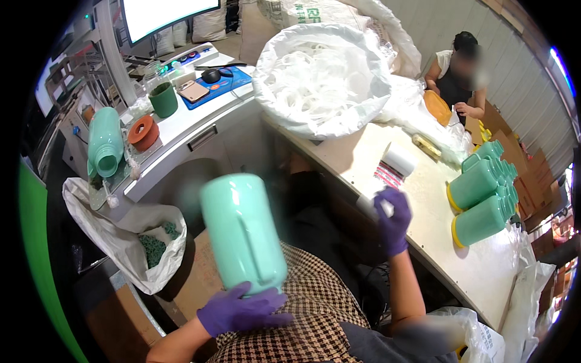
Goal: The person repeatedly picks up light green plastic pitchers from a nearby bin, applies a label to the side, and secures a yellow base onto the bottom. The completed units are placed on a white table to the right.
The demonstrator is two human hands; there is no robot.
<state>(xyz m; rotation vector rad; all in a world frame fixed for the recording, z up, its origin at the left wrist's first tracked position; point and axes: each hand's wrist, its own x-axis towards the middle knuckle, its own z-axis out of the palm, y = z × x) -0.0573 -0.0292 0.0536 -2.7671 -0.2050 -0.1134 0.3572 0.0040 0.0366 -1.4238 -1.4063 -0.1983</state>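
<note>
A bottle [242, 233] is between the desk [181, 130] at left and the table [448, 266] at right, where more bottles [481, 225] sit.

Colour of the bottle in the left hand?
The bottle is glossy mint green, best seen in the head view.

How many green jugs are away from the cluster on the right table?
2: the near jug at the left hand, and the far-left jug, its mouth facing the camera. Others may be hidden.

A rose-gold smartphone [193, 91] and a rounded black computer mouse [210, 76] lie on a blue rectangular mat [204, 102]; beside it stands a dark-green cylindrical cup [163, 101], near an orange-brown ring-shaped roll [145, 137].
</note>
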